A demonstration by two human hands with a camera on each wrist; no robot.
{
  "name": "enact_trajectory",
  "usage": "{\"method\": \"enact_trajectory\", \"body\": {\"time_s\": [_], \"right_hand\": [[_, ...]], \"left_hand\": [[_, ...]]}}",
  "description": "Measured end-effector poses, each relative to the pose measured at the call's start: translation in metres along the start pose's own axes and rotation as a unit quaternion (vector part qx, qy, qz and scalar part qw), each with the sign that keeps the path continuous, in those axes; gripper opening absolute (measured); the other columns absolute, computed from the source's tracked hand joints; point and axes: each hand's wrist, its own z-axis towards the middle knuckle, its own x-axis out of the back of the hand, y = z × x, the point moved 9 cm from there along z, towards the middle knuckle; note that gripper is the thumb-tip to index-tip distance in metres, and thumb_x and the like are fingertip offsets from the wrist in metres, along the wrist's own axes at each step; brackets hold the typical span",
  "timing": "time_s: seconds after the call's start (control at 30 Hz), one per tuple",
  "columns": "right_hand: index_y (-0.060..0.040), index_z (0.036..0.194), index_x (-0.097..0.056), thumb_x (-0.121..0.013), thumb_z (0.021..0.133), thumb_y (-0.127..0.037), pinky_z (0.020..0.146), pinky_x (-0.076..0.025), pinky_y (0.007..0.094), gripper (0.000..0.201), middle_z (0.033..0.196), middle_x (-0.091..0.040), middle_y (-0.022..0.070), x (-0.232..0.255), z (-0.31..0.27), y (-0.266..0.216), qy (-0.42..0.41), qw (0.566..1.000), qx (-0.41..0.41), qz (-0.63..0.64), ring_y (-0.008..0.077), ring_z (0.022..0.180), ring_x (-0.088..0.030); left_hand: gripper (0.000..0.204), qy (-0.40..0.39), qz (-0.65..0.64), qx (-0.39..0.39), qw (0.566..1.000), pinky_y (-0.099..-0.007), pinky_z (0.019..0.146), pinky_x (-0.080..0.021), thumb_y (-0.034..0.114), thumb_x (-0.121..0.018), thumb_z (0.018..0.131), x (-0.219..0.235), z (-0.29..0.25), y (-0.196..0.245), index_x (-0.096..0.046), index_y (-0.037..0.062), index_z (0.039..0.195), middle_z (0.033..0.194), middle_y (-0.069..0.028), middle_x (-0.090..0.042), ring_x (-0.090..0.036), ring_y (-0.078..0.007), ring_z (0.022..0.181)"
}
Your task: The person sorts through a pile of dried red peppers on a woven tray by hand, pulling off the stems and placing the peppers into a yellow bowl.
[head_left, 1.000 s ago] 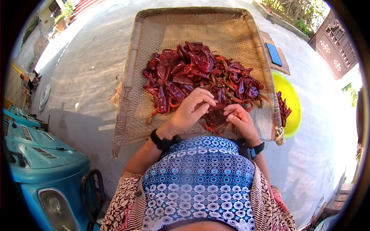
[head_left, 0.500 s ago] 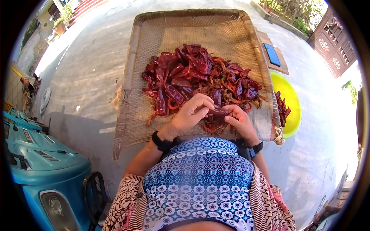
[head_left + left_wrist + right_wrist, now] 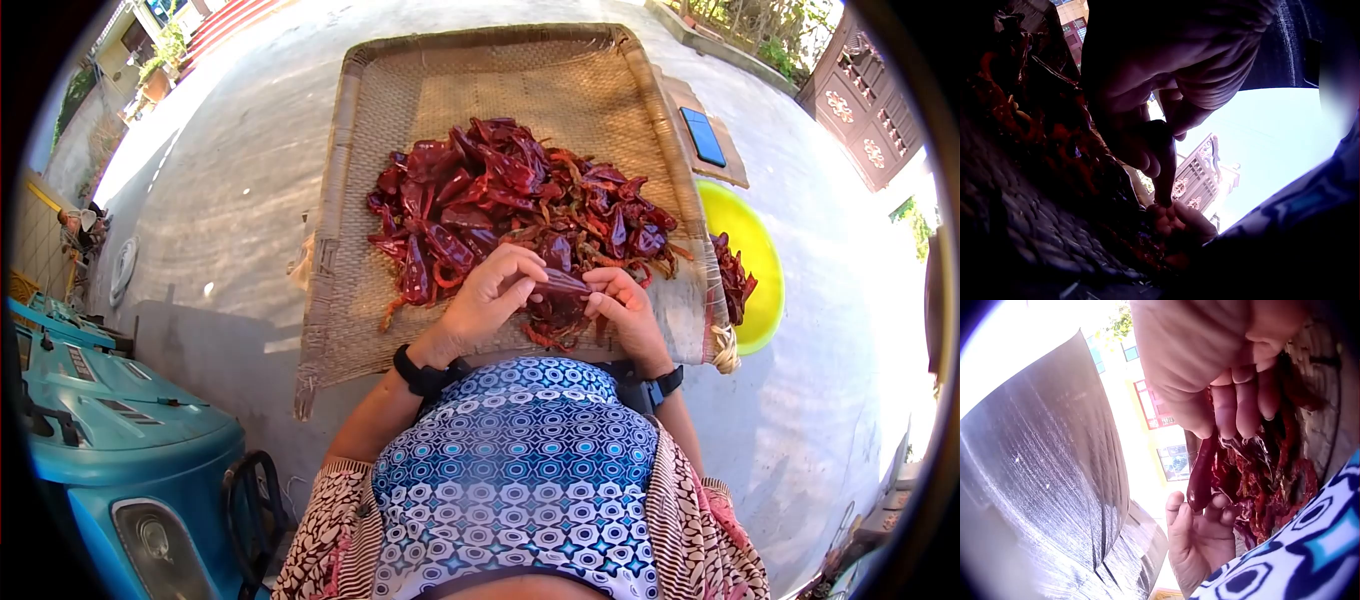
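Note:
A dark red dried pepper [image 3: 562, 284] is stretched between both hands, just above the near edge of the pepper heap [image 3: 480, 180]. The left hand [image 3: 490, 295] pinches its left end between thumb and fingers. At the other end, the right hand [image 3: 628, 312] pinches the tip. In the right wrist view the smooth pepper [image 3: 1202, 472] runs from the right hand [image 3: 1222, 369] down to the left hand [image 3: 1200, 540]. The left wrist view is dark; the pepper [image 3: 1165, 162] shows there as a silhouette between the left hand [image 3: 1166, 81] and the right hand [image 3: 1182, 228].
The heap lies on a woven tray [image 3: 400, 100] with raised rims. Right of the tray are a yellow-green basin [image 3: 760, 270] holding some peppers and a blue phone [image 3: 703, 137] on a board. A teal vehicle [image 3: 130, 440] stands at the lower left.
Compared with one second ago, the hands have lowered slightly and the pepper between them now lies lengthwise, looking narrower. The whole head view has shifted a little.

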Motion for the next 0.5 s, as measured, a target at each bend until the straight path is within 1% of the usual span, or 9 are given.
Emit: {"method": "enact_trajectory", "body": {"time_s": [0.17,0.27,0.37,0.5], "right_hand": [[-0.0037,0.119,-0.057,-0.062,0.092,-0.013,0.071,-0.046,0.0203,0.029,0.096,-0.062,0.0014,0.004,0.001,0.001,-0.001,1.000,0.008,0.022,0.0071,0.081,-0.057],[-0.0040,0.119,-0.056,-0.062,0.092,-0.013,0.072,-0.046,0.0201,0.029,0.098,-0.063,0.0011,0.000,-0.001,0.000,-0.010,0.999,-0.009,0.030,0.0065,0.082,-0.056],[-0.0044,0.120,-0.056,-0.063,0.092,-0.013,0.073,-0.046,0.0199,0.030,0.100,-0.063,0.0004,-0.008,-0.003,-0.004,-0.033,0.999,-0.024,-0.007,0.0059,0.083,-0.055],[-0.0046,0.120,-0.057,-0.062,0.093,-0.014,0.074,-0.045,0.0199,0.029,0.099,-0.063,-0.0005,-0.007,-0.002,-0.004,-0.026,0.999,-0.016,-0.010,0.0055,0.083,-0.055]], "left_hand": [[0.013,0.004,0.017,0.019,1.000,-0.0246,0.080,-0.053,0.003,-0.050,0.097,0.000,-0.001,0.000,-0.059,0.0050,0.107,0.122,-0.0051,-0.048,-0.064,-0.0131,0.097],[0.013,0.007,0.001,0.006,1.000,-0.0252,0.081,-0.053,0.002,-0.051,0.097,0.000,0.000,-0.001,-0.059,0.0049,0.107,0.123,-0.0052,-0.050,-0.063,-0.0124,0.098],[0.012,-0.017,-0.019,0.015,1.000,-0.0256,0.083,-0.053,0.003,-0.053,0.097,-0.006,0.000,0.003,-0.059,0.0049,0.106,0.125,-0.0059,-0.050,-0.062,-0.0123,0.100],[0.012,-0.026,-0.013,0.026,0.999,-0.0260,0.083,-0.053,0.003,-0.054,0.096,-0.008,0.000,0.001,-0.059,0.0050,0.107,0.126,-0.0065,-0.051,-0.061,-0.0124,0.100]]}}
